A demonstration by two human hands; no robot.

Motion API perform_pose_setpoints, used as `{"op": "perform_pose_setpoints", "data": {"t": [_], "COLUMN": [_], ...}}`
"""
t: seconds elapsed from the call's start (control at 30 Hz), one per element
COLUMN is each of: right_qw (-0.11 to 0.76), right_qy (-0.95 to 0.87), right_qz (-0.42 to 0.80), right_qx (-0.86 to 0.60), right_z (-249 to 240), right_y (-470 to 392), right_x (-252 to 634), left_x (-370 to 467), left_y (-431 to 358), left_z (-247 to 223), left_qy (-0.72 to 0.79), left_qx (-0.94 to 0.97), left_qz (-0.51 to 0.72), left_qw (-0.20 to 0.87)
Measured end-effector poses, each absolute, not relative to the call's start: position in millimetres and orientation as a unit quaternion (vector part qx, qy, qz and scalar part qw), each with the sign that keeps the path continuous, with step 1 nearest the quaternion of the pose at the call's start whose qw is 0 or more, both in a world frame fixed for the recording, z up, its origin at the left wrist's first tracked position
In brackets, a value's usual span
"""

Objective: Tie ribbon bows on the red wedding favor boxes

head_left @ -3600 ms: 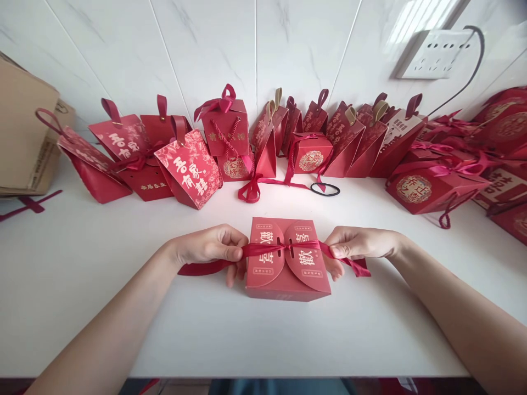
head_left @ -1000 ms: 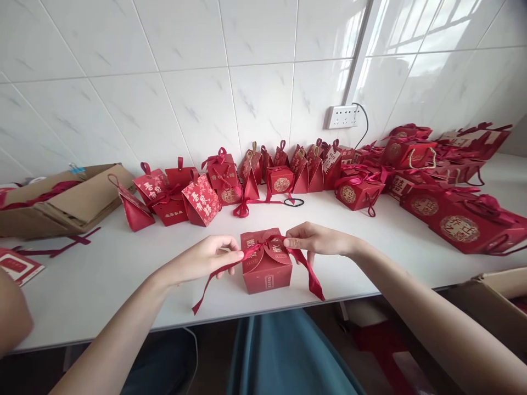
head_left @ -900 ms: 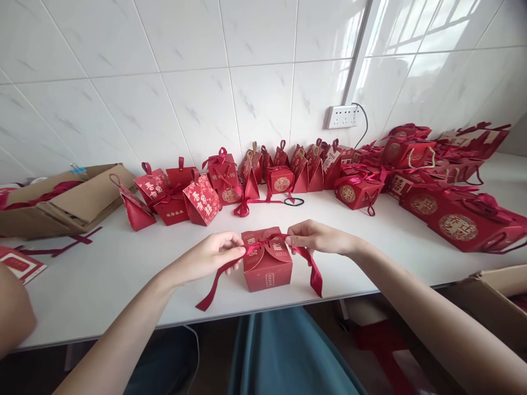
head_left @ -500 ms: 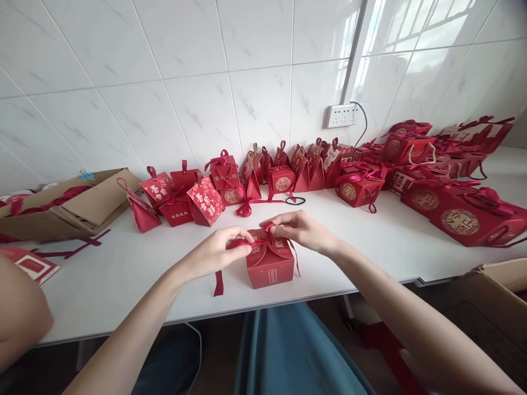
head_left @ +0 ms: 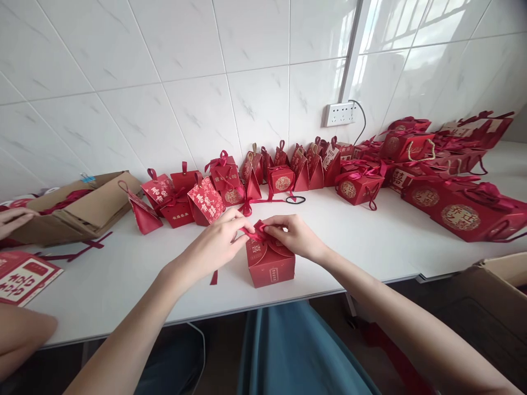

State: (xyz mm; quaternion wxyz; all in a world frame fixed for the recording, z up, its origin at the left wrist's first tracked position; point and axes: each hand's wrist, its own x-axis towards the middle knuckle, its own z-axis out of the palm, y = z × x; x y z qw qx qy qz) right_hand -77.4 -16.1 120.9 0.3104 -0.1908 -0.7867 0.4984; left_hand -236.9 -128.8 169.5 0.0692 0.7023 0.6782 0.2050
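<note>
White tiled wall (head_left: pixel 177 109) with a socket panel (head_left: pixel 341 114); white table (head_left: pixel 341 230) at its foot.

Left hand (head_left: pixel 224 233): thumb and forefinger pinching a red ribbon (head_left: pixel 258 231). Right hand (head_left: pixel 294 236): fingertips pinching the same ribbon, just beside; exact finger placement partly hidden.

Gift box (head_left: pixel 272 269), red, one: upright at the table's near edge, directly below both hands; ribbon gathered on its lid. A ribbon end (head_left: pixel 214 277) shows left of the box, under the left forearm.

Step in hand, by judgement: tying a bow. Next move would seem to call for passing one loop through and drawing both sides evenly, without crushing the lid.

Far side: black loop (head_left: pixel 295 200) on the table; small red box with gold emblem (head_left: pixel 281 179) behind it. Far left: open carton (head_left: pixel 96 211), another person's hand (head_left: pixel 16 218) beside it. Right: large red box (head_left: pixel 460 216), ribbon-topped. Near right: second carton (head_left: pixel 489 285), below table height.
</note>
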Motion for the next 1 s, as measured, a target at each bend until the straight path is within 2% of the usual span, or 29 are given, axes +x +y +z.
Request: {"op": "perform_pose_setpoints", "data": {"t": [0.17,0.33,0.47,0.63,0.8,1.0], "right_qw": [0.333,0.319,0.315,0.308,0.333,0.363], "right_qy": [-0.741,-0.758,-0.766,-0.77,-0.761,-0.743], "right_qz": [0.537,0.53,0.524,0.533,0.533,0.53], "right_qx": [-0.228,-0.209,-0.197,-0.168,-0.163,-0.189], "right_z": [115.0,117.2,118.2,113.4,105.3,102.0], "right_y": [-16.3,-16.0,-15.2,-13.2,-10.3,-10.7], "right_x": [-80.6,-81.6,-81.7,-80.5,-80.5,-81.1], "left_x": [-240.3,-233.9,-231.3,-241.3,-249.9,-249.3], "left_y": [-122.8,-116.2,-104.4,-86.8,-77.9,-89.2], "left_z": [178.7,193.3,194.8,173.9,141.9,125.3], "left_qy": [0.647,0.659,0.65,0.647,0.619,0.638], "left_qx": [0.733,0.729,0.732,0.703,0.651,0.639], "left_qz": [0.191,0.155,0.179,0.254,0.383,0.387], "left_qw": [0.083,0.1,0.103,0.148,0.214,0.187]}}
